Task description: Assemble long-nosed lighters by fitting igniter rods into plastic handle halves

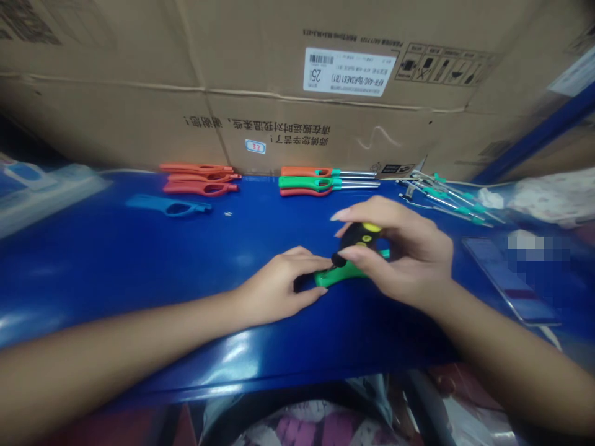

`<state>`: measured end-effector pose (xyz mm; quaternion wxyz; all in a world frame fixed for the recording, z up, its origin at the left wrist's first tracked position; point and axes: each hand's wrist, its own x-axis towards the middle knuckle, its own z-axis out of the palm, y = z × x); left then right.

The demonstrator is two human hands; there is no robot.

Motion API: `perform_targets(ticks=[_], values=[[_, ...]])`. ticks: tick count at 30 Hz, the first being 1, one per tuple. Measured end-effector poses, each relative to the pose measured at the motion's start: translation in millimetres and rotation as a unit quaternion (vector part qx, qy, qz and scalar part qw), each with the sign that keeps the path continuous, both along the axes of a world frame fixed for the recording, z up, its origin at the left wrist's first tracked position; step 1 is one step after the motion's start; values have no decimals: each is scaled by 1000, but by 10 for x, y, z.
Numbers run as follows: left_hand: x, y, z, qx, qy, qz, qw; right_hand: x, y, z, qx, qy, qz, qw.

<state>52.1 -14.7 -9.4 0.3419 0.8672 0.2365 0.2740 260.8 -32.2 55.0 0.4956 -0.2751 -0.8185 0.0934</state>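
Observation:
My left hand (279, 282) pinches the near end of a green lighter handle (344, 272) between fingers and thumb, pressing it against the blue table. A short black and yellow screwdriver (359, 240) is gripped by my right hand (409, 254). Its tip points down and left at the green handle, close to my left fingertips; whether it sits in a screw, I cannot tell. The right hand covers much of the handle's far end, where a bit of teal shows. Small metal screws (227, 214) lie farther back on the left.
Along the back are orange-red handle shells (202, 179), a blue shell (171, 204) and lighters with metal tubes (325, 181). Metal rods with teal parts (449, 197) lie right of them. A phone (509, 282) lies at right. A cardboard box (260, 74) stands behind the table (116, 266).

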Motion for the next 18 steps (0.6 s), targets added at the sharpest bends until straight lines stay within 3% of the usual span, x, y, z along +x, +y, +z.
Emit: perform_targets(ticks=[2, 4, 9, 11, 15, 16, 18], values=[[-2, 0, 2, 0, 1, 2, 1000, 10, 33, -30, 95, 7, -35, 995], [-4, -2, 3, -3, -1, 6, 1000, 14, 41, -63, 122, 20, -21, 992], [-4, -2, -3, -2, 1, 10, 1000, -43, 5, -98, -63, 57, 47, 995], [-3, -2, -6, 2, -1, 10, 1000, -57, 22, -101, -50, 82, 28, 995], [-4, -5, -7, 6, -5, 6, 1000, -33, 57, -106, 101, 78, -23, 992], [-4, -5, -7, 4, -4, 6, 1000, -26, 47, -104, 94, 67, -18, 993], [-3, -5, -6, 0, -2, 8, 1000, -22, 10, -92, 9, 55, 6, 998]])
